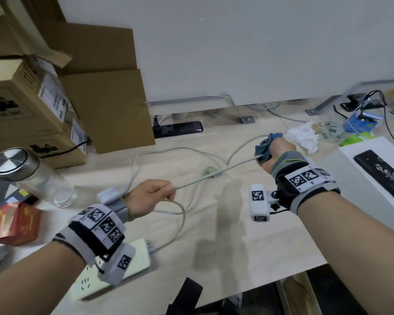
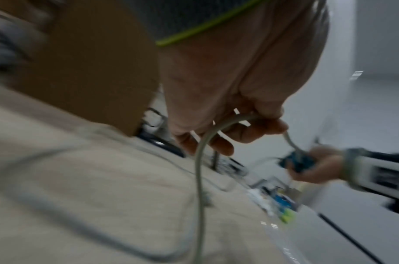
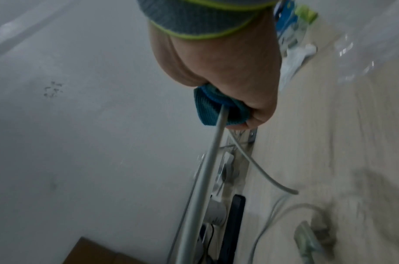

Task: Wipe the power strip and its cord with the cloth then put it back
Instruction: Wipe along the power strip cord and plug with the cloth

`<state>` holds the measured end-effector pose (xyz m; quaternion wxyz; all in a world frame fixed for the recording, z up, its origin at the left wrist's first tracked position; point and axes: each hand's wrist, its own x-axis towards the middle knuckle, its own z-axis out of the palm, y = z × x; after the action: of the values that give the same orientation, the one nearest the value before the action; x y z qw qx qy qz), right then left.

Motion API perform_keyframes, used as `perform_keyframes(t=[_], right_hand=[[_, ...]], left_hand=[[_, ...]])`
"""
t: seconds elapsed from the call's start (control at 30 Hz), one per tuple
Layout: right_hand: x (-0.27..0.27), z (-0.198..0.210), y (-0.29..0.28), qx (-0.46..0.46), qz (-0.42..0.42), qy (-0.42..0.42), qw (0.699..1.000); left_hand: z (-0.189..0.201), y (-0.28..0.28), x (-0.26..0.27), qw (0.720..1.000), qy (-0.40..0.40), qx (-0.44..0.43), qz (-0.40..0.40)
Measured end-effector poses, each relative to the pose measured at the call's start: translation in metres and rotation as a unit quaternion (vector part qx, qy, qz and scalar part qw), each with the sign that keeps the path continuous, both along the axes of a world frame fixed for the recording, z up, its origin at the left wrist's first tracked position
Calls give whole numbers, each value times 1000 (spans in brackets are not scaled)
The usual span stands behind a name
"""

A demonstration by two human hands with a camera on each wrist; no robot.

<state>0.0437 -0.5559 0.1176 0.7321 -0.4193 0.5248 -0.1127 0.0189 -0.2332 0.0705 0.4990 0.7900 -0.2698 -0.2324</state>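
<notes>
A white power strip [image 1: 137,253] lies on the light wood desk near the front left, partly hidden under my left wrist. Its pale cord [image 1: 216,175] runs taut between my two hands and loops loosely over the desk. My left hand [image 1: 154,195] grips the cord in a fist above the desk; the left wrist view shows the fingers [image 2: 225,135] curled round the cord [image 2: 199,169]. My right hand [image 1: 275,151] holds a blue cloth [image 1: 265,146] wrapped round the cord farther back. In the right wrist view the cloth [image 3: 213,109] encloses the cord [image 3: 205,175].
Cardboard boxes [image 1: 107,110] stand at the back left, a glass jar with a metal lid [image 1: 30,176] beside them. A black power strip [image 1: 180,128] lies by the wall. Crumpled tissue [image 1: 303,137], packets and a white box with a black phone [image 1: 382,176] fill the right side.
</notes>
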Motion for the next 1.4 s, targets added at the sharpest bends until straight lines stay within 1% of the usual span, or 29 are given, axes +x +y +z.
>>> perform_keyframes(t=[0.03, 0.07, 0.17, 0.23, 0.3, 0.37, 0.4, 0.47, 0.5, 0.57, 0.6, 0.63, 0.67, 0.77, 0.83, 0.9, 1.0, 1.03, 1.1, 1.13, 1.17, 1.2, 1.23, 1.3, 1.37, 1.4], right_hand=[[-1, -2, -3, 17, -10, -12, 1000], [-2, 1, -2, -7, -2, 2, 1000], [-4, 4, 28, -31, 53, -45, 997], [-5, 7, 51, -75, 101, -50, 991], [-5, 7, 70, -78, 130, -57, 987], [-4, 7, 85, -71, 136, -54, 987], [-3, 6, 92, -67, 142, -50, 986], [-2, 1, 107, -58, 158, -47, 985], [-2, -1, 115, -48, 161, -52, 984], [-4, -8, 128, -35, 164, -45, 985], [-5, -11, 131, -33, 167, -34, 985], [-7, -13, 134, -28, 168, -22, 985], [-6, -16, 133, -18, 162, -11, 987], [-1, -20, 127, 31, 131, 27, 991], [3, -21, 122, 48, 121, 47, 990], [5, -18, 119, 44, 128, 61, 989], [5, -10, 109, 44, 126, 35, 990], [9, -7, 102, 35, 115, 32, 992], [14, -8, 81, -2, 92, 53, 994], [17, -9, 70, -8, 62, 48, 997], [15, -6, 63, -4, 38, 23, 999], [14, -5, 59, 25, 32, -11, 999], [12, -2, 59, 20, 41, -26, 999], [7, 5, 68, 8, 63, -40, 997], [9, 7, 81, 3, 68, -17, 998], [11, 6, 88, -5, 74, -16, 997]], left_hand=[[-6, 12, 3, 1000, 8, 12, 14], [-13, 21, 6, 999, 10, 26, 32], [-38, 36, 21, 990, -19, 93, 106], [-44, 33, 28, 978, -24, 144, 147], [-42, 23, 28, 967, -57, 179, 171], [-28, 0, 20, 967, -106, 169, 160], [-18, -14, 14, 970, -117, 154, 148], [1, -44, 2, 979, -110, 123, 122], [8, -56, -3, 981, -103, 108, 126], [15, -76, -7, 975, -91, 97, 177], [17, -80, -7, 968, -96, 104, 205], [16, -80, -8, 964, -112, 109, 213], [12, -76, -8, 965, -128, 110, 202], [6, -59, -9, 969, -162, 127, 133], [3, -50, -7, 972, -167, 131, 105], [5, -44, -4, 974, -166, 128, 88], [9, -31, -2, 973, -167, 136, 87], [9, -24, 0, 973, -160, 137, 92], [5, -6, 6, 975, -150, 130, 96], [3, 5, 8, 976, -148, 131, 95], [0, 16, 10, 975, -150, 137, 94], [-3, 25, 12, 972, -154, 148, 94], [-7, 33, 16, 969, -157, 164, 99], [-18, 43, 28, 952, -167, 229, 112], [-29, 44, 39, 922, -176, 323, 119], [-30, 41, 41, 908, -183, 355, 122]])
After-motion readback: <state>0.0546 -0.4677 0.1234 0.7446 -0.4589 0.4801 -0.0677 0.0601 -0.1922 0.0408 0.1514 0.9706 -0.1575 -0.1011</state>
